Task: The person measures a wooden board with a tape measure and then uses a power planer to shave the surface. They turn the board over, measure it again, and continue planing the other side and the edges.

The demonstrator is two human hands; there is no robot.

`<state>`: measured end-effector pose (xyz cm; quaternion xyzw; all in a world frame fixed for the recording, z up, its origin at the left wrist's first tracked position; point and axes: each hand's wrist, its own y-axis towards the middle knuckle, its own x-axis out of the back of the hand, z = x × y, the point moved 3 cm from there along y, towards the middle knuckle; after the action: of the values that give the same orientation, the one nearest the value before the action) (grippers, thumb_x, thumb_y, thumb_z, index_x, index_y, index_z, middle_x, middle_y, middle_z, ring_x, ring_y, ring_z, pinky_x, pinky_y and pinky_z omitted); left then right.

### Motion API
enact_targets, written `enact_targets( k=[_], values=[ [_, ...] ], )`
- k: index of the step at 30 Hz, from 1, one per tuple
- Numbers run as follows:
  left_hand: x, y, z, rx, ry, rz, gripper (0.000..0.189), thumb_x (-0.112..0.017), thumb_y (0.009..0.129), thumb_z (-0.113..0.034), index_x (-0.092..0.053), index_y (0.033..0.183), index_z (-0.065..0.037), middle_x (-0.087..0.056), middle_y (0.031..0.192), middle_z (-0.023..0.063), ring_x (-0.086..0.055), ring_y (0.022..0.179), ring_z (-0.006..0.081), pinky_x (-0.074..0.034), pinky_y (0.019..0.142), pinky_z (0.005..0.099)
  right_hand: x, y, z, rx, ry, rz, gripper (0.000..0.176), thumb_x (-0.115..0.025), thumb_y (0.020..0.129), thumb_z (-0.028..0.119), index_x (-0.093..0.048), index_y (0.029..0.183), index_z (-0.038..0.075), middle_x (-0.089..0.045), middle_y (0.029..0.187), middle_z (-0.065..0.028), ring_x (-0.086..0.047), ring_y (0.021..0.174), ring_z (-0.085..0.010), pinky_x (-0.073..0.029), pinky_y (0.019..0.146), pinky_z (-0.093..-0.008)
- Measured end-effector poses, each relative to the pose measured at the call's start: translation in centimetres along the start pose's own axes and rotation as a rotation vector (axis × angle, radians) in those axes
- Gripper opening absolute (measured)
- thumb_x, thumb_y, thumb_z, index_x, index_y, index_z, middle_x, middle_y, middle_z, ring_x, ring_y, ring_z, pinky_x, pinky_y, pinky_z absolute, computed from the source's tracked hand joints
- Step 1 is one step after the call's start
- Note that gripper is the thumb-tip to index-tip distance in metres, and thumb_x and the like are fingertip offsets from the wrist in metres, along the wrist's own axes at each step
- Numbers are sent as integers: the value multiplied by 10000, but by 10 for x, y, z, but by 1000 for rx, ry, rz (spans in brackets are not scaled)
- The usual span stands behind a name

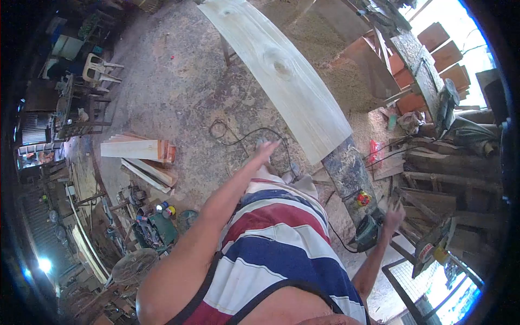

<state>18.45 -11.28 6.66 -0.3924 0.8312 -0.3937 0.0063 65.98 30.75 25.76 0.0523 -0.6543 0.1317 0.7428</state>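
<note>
A long pale wooden board (pixel 281 70) lies slanting across the bench, with a knot near its middle. My left hand (pixel 264 151) is in front of my body, left of the board's near end and apart from it, fingers spread and holding nothing. Over on the right, my right hand (pixel 394 216) is beside a dark green power tool (pixel 368 233) on the bench (pixel 346 173). Something thin seems to rise from its fingers, too small to make out. A red and yellow tape roll (pixel 363 198) sits on the bench between the board and the tool.
Black cable (pixel 254 131) loops over the dusty floor. Cut planks (pixel 138 150) are stacked on the left, with a plastic chair (pixel 99 70) beyond. A fan (pixel 134 265) stands at lower left. Reddish boards (pixel 447 54) and timber (pixel 449 162) are on the right.
</note>
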Motion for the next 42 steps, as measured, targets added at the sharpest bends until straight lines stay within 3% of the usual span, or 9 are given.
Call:
enact_targets(
  k=[3,6,11,17,22,28,34,38,42],
  values=[
    [-75,12,-36,201,-524,187,781,-680,924,-664,-577,1456,-101,-679,1304,98,-671,1101,243,-507,921,421,-31,30,140,382,207,27,384,-731,946,241,-720,1236,-12,-697,948,-235,-674,1027,-415,-492,980,-464],
    [-125,27,-57,177,-841,287,838,-707,907,-680,-536,1497,-110,-664,1353,100,-685,1110,240,-534,938,411,-95,54,255,599,158,89,637,-749,952,339,-582,1417,-63,-586,1379,-287,-543,1335,-428,-447,1130,-476],
    [-135,17,-70,142,-1036,229,841,-739,892,-670,-556,1487,-104,-662,1398,106,-662,1216,229,-525,1028,408,-164,71,354,550,187,146,819,-713,951,554,-502,1410,-91,-630,1254,-307,-587,1237,-465,-487,1060,-527],
    [-83,-18,-36,221,-866,239,771,-729,925,-601,-584,1467,-72,-685,1359,122,-679,1191,244,-538,1020,406,-162,22,377,536,-89,339,809,-634,958,670,-599,1269,-77,-656,1275,-322,-643,1224,-452,-527,1005,-546],
    [-17,-39,66,205,-834,157,770,-708,952,-580,-557,1496,-57,-644,1443,125,-625,1308,267,-485,1113,423,-201,-55,380,638,-79,642,724,-622,969,668,-739,897,-43,-742,872,-289,-749,899,-464,-595,786,-546],
    [80,-105,61,340,-829,-65,711,-780,938,-471,-586,1467,-37,-664,1397,126,-649,1278,267,-535,1068,433,-235,-160,400,784,-44,888,654,-586,1007,642,-787,1021,19,-721,846,-313,-746,832,-473,-582,648,-531],
    [142,-105,119,367,-706,-137,719,-810,911,-450,-617,1432,5,-681,1373,119,-667,1225,244,-521,1075,385,-299,-241,407,1307,-141,847,422,-578,1055,419,-661,1423,228,-735,867,-161,-739,772,-365,-597,651,-457],
    [165,-90,165,340,-512,-127,803,-740,926,-569,-593,1484,-10,-627,1472,116,-555,1384,231,-426,1163,383,-321,-261,412,832,165,967,807,-521,1024,681,-737,1041,-96,-703,837,-355,-725,842,-517,-574,679,-557],
    [208,-96,160,363,-440,-202,752,-838,850,-500,-681,1365,26,-696,1365,130,-666,1216,220,-504,1062,357,-289,-278,455,568,92,1241,822,-560,991,713,-674,1285,-47,-713,1072,-348,-747,891,-459,-601,696,-501]
  ],
)
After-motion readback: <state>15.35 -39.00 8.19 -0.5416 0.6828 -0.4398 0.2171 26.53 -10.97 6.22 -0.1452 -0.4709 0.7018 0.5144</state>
